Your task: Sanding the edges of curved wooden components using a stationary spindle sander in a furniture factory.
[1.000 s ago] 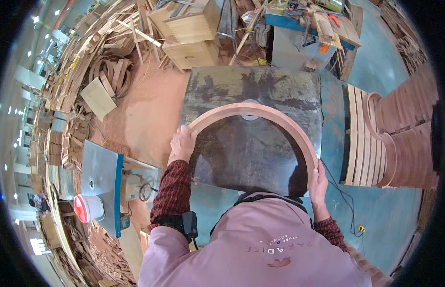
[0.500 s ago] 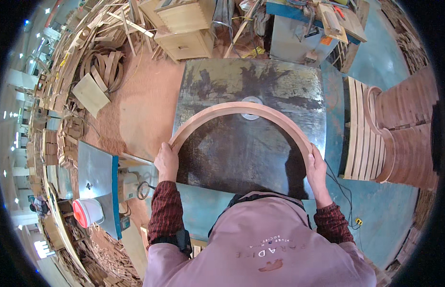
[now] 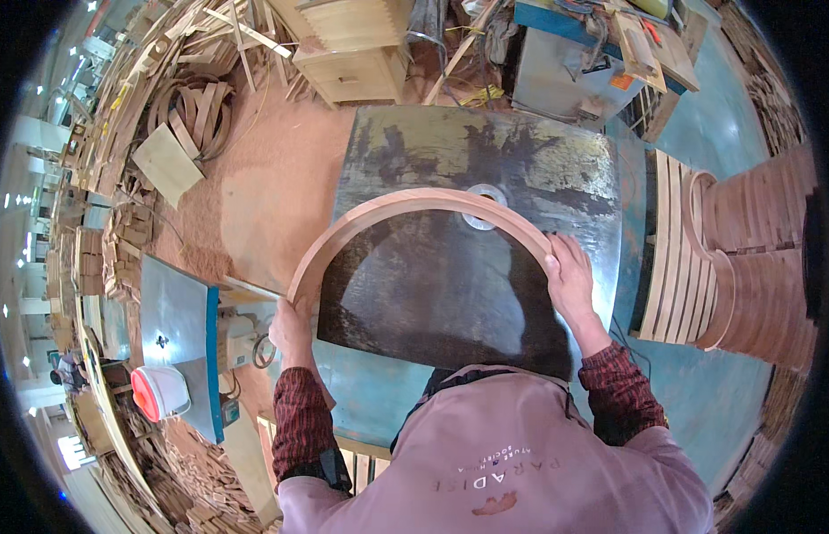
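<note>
A curved wooden arch (image 3: pixel 406 201), bent in a half ring, rests on the dark, worn metal table (image 3: pixel 414 294). Its two ends point toward me. My left hand (image 3: pixel 292 331) is closed around the left end, just off the table's left edge. At the right end, my right hand (image 3: pixel 571 280) grips the wood with its fingers along the outer side. The outer edge of the arch lies against a round metal piece (image 3: pixel 486 212) set in the table, partly covering it.
Stacked curved wooden pieces (image 3: pixel 757 222) stand on slats at the right. To the left are a blue-edged metal surface (image 3: pixel 178 303) and a white bucket with a red top (image 3: pixel 161 393). Wooden boxes (image 3: pixel 352 76), sawdust (image 3: pixel 263 191) and scrap wood lie beyond.
The arch has turned on the table: its left end has come nearer me and left, its right end has moved away and left. Both hands have moved with it.
</note>
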The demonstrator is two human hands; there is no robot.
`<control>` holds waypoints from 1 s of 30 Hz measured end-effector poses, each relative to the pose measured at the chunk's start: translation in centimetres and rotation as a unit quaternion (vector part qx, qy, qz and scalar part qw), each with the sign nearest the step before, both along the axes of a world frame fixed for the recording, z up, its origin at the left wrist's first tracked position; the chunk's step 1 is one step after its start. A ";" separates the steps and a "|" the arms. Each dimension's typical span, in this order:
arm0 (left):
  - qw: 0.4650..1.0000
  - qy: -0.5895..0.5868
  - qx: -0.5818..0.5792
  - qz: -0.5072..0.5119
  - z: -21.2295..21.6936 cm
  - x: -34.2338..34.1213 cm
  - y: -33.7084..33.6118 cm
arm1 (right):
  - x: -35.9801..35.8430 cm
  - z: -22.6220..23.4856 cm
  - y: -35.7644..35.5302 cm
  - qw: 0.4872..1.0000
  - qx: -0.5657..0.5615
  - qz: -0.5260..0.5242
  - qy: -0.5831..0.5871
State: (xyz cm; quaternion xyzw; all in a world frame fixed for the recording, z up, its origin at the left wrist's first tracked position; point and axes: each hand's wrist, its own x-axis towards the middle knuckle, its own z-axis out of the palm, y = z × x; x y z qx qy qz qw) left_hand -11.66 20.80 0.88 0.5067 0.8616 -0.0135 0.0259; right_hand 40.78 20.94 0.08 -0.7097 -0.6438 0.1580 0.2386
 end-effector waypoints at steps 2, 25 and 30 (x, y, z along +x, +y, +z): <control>1.000 0.012 -0.002 0.011 -0.6 -1.3 -0.6 | -1.0 0.0 1.4 1.000 0.004 0.013 -0.016; 0.991 0.013 0.069 0.112 -1.4 -11.1 4.0 | -13.3 -0.1 18.3 0.987 0.066 0.105 -0.104; 0.986 -0.021 0.092 0.135 -1.5 -10.0 5.1 | -13.1 2.7 23.7 0.985 -0.057 0.125 -0.100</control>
